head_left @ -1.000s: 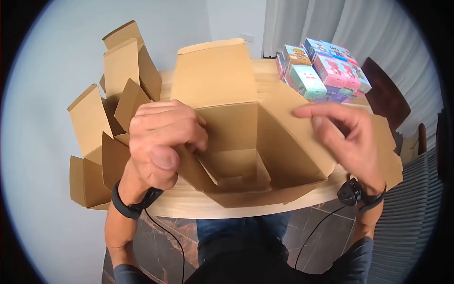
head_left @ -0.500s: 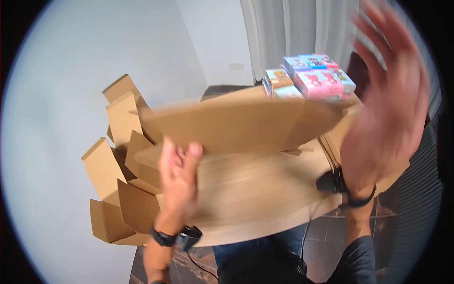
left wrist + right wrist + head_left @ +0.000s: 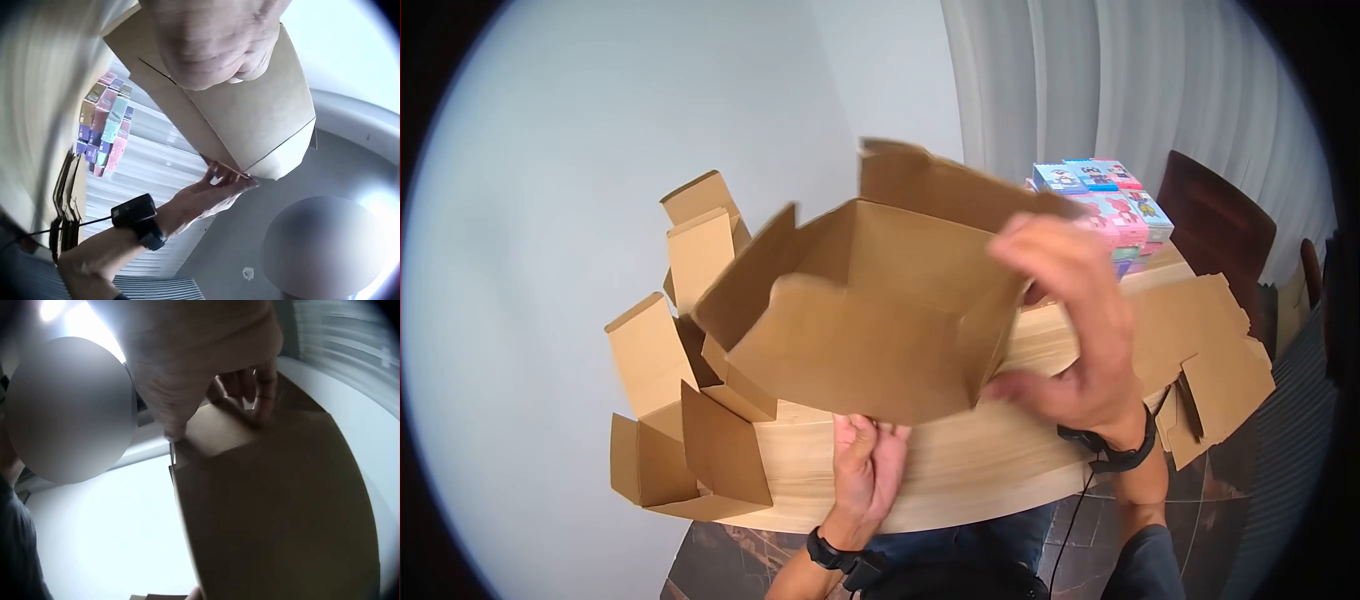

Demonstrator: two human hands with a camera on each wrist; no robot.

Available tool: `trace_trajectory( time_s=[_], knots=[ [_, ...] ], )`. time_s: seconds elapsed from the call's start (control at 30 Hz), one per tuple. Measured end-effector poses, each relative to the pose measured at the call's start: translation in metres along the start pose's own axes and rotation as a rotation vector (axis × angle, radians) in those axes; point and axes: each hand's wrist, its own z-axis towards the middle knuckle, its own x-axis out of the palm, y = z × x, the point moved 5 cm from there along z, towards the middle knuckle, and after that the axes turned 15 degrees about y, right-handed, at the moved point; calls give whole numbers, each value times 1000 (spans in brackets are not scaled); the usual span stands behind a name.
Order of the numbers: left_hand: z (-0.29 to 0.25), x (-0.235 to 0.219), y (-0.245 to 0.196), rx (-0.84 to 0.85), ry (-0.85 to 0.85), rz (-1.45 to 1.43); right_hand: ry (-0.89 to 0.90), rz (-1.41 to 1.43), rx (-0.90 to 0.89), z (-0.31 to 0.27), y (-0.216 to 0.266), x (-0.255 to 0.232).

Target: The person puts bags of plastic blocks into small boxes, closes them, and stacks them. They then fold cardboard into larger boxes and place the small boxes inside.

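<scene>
No readable brand or lettering here: the cardboard box (image 3: 855, 350) shows plain brown sides, while the stack of colourful boxes (image 3: 1115, 215) at the far right of the worktop (image 3: 940, 470) carries printed pictures with writing too small to make out. And the cardboard box is up in the air, over the worktop, tilted, its open mouth facing up and towards the head camera, flaps splayed. Its longer span runs left to right, sloping down on the right.

Here's the left hand (image 3: 868, 470), underneath at the near side, fingers curled up against the cardboard, their tips partly hidden. The right hand (image 3: 1085, 325) is at the right end, thumb and fingers bent round the edge, pinching it in the wrist views.

Big change from the previous head frame! There the box was a blurred, nearly edge-on sweep and the right hand was raised, fingers spread, away from it; now the inside shows and that hand has come in. The left hand has shifted from the left end to below. Open cartons (image 3: 685, 430) stand at the left, flattened cardboard (image 3: 1215, 350) lies at the right.
</scene>
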Motion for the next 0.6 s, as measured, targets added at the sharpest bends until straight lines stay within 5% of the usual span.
trace_trajectory(
  time_s=[0.1, 0.17, 0.23, 0.3, 0.33, 0.37, 0.4, 0.43, 0.5, 0.6],
  knots=[
    [-30, -17, 23, -143, 63, -39, 47, 301, -162, 3, 3, 24],
    [-57, -32, 28, -261, 203, -175, -86, 399, -240, 9, 8, 32],
    [-74, -6, -8, -1077, 359, 759, -44, 665, -103, 6, -4, 28],
    [-98, -9, -69, -1125, 237, 701, -21, 787, -55, 2, -16, 27],
    [-88, -2, -110, -948, 160, 984, -15, 893, -2, 0, -23, 28],
    [-75, 11, -147, -367, -17, 1302, -6, 899, 11, -2, -24, 32],
    [-71, 4, -184, -40, -122, 1474, 21, 987, -29, -4, -22, 36],
    [-55, 7, -207, 196, -71, 1253, 52, 1075, -72, -5, -21, 41],
    [-4, 46, -188, 421, 122, 1380, 18, 1140, -102, -10, -17, 54],
    [26, 41, -133, 245, 587, 1283, -28, 1279, -99, -22, -19, 64]
  ],
)
